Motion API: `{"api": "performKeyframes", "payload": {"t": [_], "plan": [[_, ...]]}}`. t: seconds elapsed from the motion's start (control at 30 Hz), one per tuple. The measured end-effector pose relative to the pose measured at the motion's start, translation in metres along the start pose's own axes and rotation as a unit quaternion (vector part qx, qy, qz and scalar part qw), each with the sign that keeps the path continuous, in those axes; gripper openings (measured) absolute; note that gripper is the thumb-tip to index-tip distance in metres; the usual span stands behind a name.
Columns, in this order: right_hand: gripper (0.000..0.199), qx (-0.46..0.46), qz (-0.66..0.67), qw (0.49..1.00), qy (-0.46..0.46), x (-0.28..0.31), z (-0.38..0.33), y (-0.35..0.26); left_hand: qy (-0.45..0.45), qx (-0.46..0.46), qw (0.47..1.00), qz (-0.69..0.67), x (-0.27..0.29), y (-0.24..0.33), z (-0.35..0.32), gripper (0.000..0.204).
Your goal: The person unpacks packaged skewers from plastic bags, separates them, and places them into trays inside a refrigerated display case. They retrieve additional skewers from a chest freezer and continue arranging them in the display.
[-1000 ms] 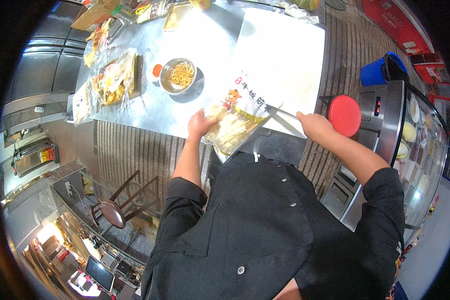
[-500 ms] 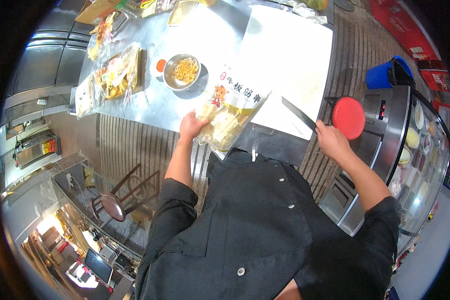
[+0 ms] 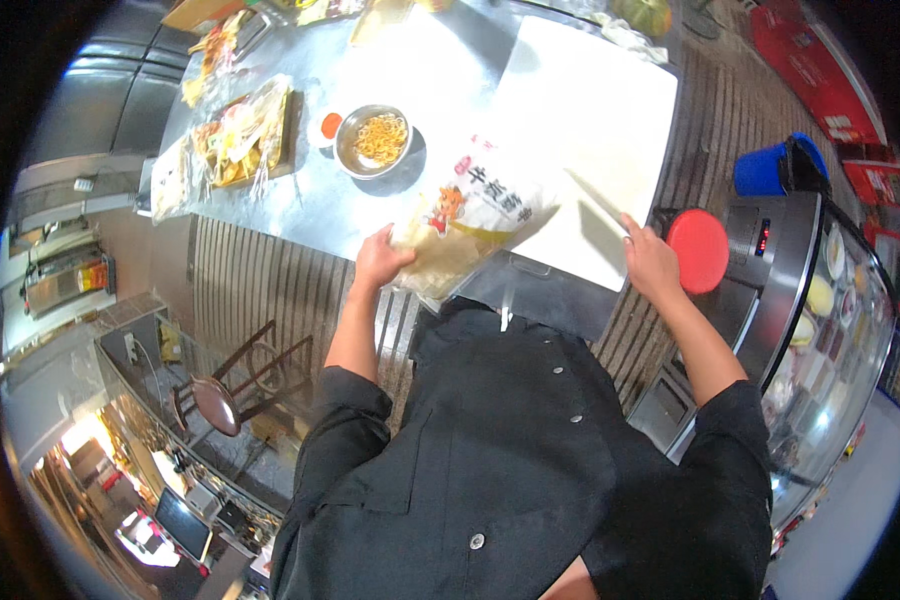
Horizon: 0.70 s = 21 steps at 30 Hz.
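Observation:
My left hand (image 3: 380, 258) is closed on the near left edge of a clear-and-white printed plastic bag (image 3: 470, 236) with pale contents. The bag lies at the table's front edge, its right part reaching the white cutting board (image 3: 595, 100). In my right hand (image 3: 652, 262) is the handle of a kitchen knife (image 3: 596, 203). Its blade points up and left over the board, to the right of the bag and apart from it. A dark shadow falls beneath the blade.
A metal bowl (image 3: 373, 142) of yellowish rings stands behind the bag, with a small red-filled cup (image 3: 331, 125) beside it. A tray of plastic-wrapped food (image 3: 240, 140) lies farther left. A red round stool (image 3: 697, 251) and a glass display case (image 3: 835, 310) are at the right.
The bag's printed face has turned more toward me, covering more of the pale contents. My right hand has turned the knife, so its blade looks brighter and lies closer to the bag.

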State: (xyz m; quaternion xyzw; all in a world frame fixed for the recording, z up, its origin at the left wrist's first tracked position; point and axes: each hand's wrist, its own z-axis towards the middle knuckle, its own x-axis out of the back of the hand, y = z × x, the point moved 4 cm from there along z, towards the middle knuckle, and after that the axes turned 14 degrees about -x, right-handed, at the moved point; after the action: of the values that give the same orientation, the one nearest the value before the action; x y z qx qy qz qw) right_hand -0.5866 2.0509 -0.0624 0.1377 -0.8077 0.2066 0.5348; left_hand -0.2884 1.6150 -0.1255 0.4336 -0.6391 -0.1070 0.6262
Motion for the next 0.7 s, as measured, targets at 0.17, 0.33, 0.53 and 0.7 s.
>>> {"api": "performKeyframes", "payload": {"t": [0.17,0.33,0.53,0.7], "plan": [[0.073,-0.013,-0.051,0.994,0.094,-0.068,0.073,-0.004,0.0,0.018,0.998,0.057,0.046,0.03,-0.059,0.064],[0.074,-0.138,-0.095,0.985,0.048,-0.072,0.09,-0.082,0.057,0.028,0.996,-0.064,0.104,0.028,-0.128,0.053],[0.084,0.416,0.17,0.892,-0.052,0.001,0.007,-0.372,0.153,0.057,0.933,-0.319,0.161,-0.06,-0.212,0.055],[0.043,0.396,0.136,0.893,-0.165,-0.029,-0.055,-0.592,0.233,0.078,0.963,-0.113,0.243,-0.19,-0.286,0.062]]}}
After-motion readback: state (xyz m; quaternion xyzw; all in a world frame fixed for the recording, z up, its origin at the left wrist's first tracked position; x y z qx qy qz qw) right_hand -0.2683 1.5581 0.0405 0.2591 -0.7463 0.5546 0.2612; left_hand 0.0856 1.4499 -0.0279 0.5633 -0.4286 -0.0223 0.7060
